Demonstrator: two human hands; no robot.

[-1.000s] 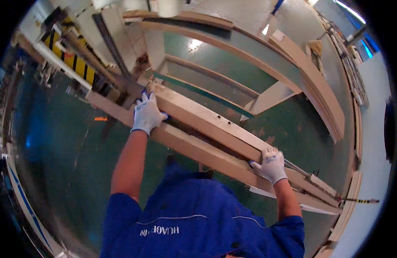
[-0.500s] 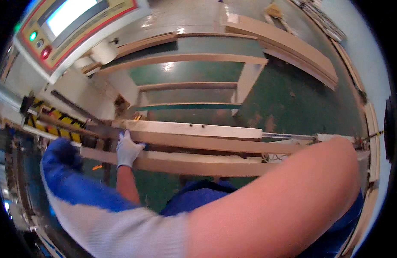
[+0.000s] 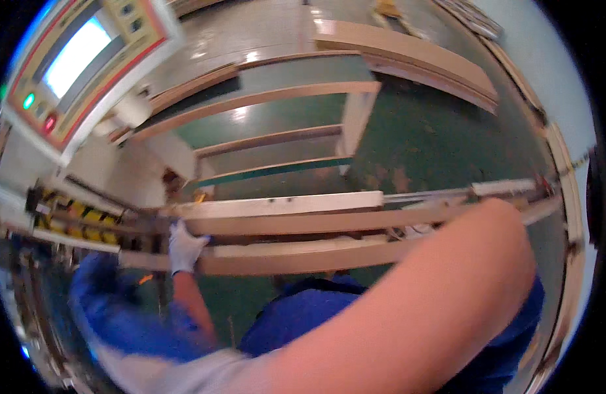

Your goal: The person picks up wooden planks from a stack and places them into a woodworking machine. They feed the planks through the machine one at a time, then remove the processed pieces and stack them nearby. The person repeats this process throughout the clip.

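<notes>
My left hand (image 3: 187,244), in a white and blue glove, grips the upper of two long wooden boards (image 3: 316,223) at its left end, with the thumb set apart from the fingers. The lower board (image 3: 283,261) runs parallel, nearer my body, with pale material between them. A white strip (image 3: 283,205) lies along the far side of the upper board. My right forearm crosses the lower view close to the camera; my right hand (image 3: 109,305), gloved and blurred, is at the lower left, short of the machine, its fingers too smeared to read.
A control panel (image 3: 76,62) with screen and buttons stands upper left, above a yellow-and-black striped machine part (image 3: 80,217). Beyond the boards, an open wooden frame (image 3: 250,97) stands on the green floor (image 3: 421,144). Stacked boards (image 3: 408,52) lie at the back right.
My right hand has left the boards and swung across to the lower left. The view has tilted up, bringing in the control panel. My left hand stays on the boards.
</notes>
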